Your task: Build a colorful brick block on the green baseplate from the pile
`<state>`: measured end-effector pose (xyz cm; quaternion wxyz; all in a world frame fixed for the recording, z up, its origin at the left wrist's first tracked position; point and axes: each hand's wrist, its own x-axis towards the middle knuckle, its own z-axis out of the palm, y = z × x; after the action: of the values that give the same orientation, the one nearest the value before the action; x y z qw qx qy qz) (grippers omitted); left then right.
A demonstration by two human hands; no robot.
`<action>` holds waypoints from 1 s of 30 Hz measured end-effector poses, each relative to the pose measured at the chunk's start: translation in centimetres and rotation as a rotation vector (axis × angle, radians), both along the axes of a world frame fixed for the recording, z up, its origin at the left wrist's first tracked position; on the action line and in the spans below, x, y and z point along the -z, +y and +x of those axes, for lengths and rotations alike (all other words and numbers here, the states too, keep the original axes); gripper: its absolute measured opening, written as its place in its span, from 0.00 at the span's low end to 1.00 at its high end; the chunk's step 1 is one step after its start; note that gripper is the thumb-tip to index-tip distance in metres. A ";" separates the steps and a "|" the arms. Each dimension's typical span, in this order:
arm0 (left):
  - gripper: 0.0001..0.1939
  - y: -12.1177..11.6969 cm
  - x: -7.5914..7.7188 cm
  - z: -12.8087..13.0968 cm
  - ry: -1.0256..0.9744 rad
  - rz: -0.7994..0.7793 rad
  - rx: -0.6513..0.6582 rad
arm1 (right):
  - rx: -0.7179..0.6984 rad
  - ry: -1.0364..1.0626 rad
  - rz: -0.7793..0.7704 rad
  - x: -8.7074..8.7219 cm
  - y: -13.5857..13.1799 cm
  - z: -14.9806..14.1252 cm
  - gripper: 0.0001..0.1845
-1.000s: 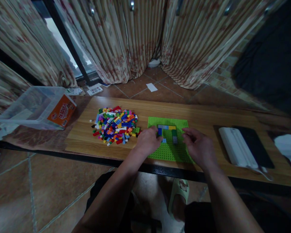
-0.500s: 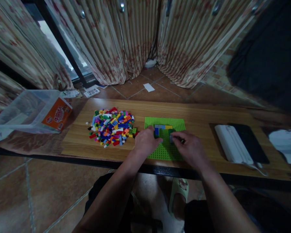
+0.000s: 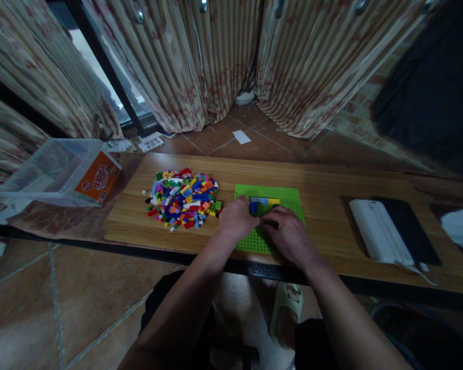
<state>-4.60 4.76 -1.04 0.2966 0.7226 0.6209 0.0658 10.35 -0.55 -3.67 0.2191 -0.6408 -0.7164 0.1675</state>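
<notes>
Lime-green baseplate (image 3: pixel 255 241), densely studded

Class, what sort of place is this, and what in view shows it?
Probably a room in a home: long beige-and-red patterned fabric curtains, a pale green slipper on a foot, and a heap of small multicoloured plastic bricks on the wood-grain tabletop.

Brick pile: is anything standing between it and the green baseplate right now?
Partly: the left hand lies over the left edge of the green baseplate, on the side facing the brick pile. Beyond its fingers, at the baseplate's far left corner, nothing visible stands between them.
</notes>
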 end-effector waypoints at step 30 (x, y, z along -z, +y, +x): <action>0.16 -0.5 -1.4 -3.7 -0.190 0.139 -0.031 | -0.051 0.014 0.007 2.1 0.1 1.5 0.15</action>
<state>-8.33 4.25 0.32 0.3024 0.7221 0.5951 0.1815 11.85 -0.49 -5.79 0.2219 -0.6203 -0.7316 0.1752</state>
